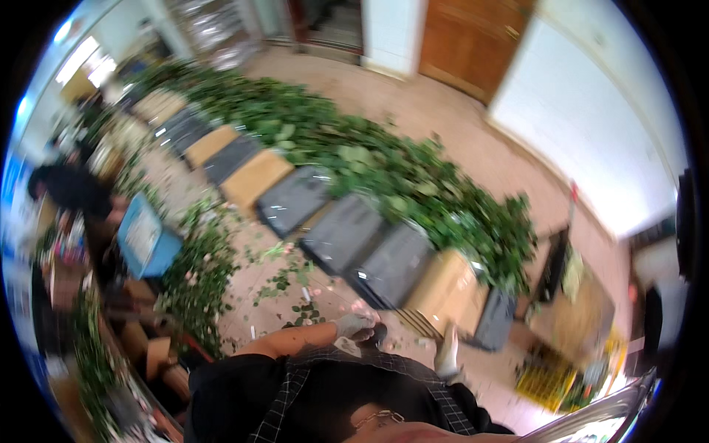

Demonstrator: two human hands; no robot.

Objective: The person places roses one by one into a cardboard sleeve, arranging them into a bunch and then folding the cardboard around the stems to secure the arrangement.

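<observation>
My left hand (356, 325), in a pale glove, is in front of my body above the floor, near scattered pink petals and leaves. Its fingers are blurred, so I cannot see whether they hold anything. My right hand (447, 353), also pale-gloved, reaches to the near edge of a brown cardboard-wrapped bundle (445, 289); its fingers look stretched out against that edge. Beside this bundle lie dark grey wrapped bundles (395, 263). Green leafy stems (384, 166) stick out at the far ends of the whole row.
Fallen leaves and stems (203, 269) litter the floor left of the row. A blue bin (150, 238) stands there, with a person in dark clothes (74, 190) beside it. At right are a brown board (572, 314) and a yellow crate (545, 384). A wooden door (473, 44) is beyond.
</observation>
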